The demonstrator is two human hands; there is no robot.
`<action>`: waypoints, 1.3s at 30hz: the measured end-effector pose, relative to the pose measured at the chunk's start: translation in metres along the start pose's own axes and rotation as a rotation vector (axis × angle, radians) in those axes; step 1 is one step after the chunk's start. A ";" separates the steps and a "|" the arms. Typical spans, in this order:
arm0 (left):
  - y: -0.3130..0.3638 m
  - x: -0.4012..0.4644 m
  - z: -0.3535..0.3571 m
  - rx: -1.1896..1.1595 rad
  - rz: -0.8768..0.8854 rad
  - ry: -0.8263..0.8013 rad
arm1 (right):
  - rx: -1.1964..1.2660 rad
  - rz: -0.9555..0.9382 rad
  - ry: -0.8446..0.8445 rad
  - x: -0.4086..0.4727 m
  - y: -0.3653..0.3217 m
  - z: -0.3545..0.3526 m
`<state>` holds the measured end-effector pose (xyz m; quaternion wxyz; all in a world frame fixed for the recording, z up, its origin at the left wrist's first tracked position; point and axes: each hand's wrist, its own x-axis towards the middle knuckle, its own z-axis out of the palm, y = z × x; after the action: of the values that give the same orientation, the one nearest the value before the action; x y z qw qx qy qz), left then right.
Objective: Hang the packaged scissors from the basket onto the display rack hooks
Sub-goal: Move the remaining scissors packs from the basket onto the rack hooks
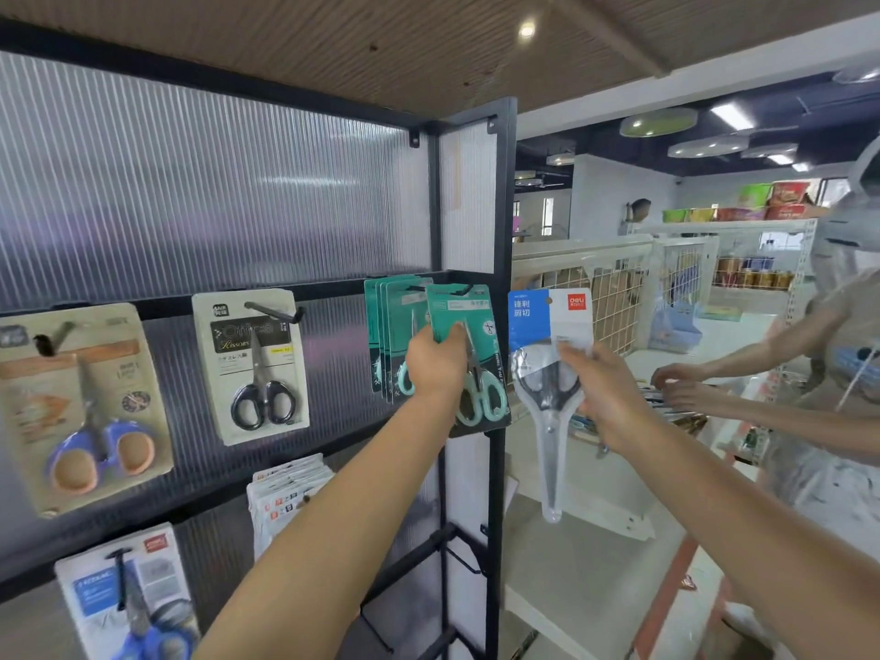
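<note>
"deli" on blue-white scissors pack (550, 321)

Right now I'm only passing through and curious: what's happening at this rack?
A person is stocking a display rack with packaged scissors. The left hand holds a teal scissors pack up at a hook, in front of more teal packs already hanging. The right hand holds a blue-and-white scissors pack off to the side of the rack, not yet hung. Further right, another person's hands are busy at a counter.
</note>
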<state>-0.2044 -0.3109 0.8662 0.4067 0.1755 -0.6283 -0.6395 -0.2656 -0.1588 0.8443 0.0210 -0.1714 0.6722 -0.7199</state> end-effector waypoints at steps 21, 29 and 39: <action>-0.022 0.067 -0.057 0.771 0.162 0.028 | -0.059 -0.016 -0.012 0.029 0.008 0.042; -0.021 0.071 -0.066 0.851 0.168 0.041 | -0.034 -0.017 -0.013 0.030 0.009 0.053; -0.023 0.031 -0.092 0.897 0.120 -0.032 | -0.001 0.028 -0.059 0.009 0.011 0.034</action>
<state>-0.1624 -0.3968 0.8398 0.3170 0.2877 -0.8586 -0.2821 -0.2665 -0.1947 0.8367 0.0507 -0.1831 0.6741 -0.7138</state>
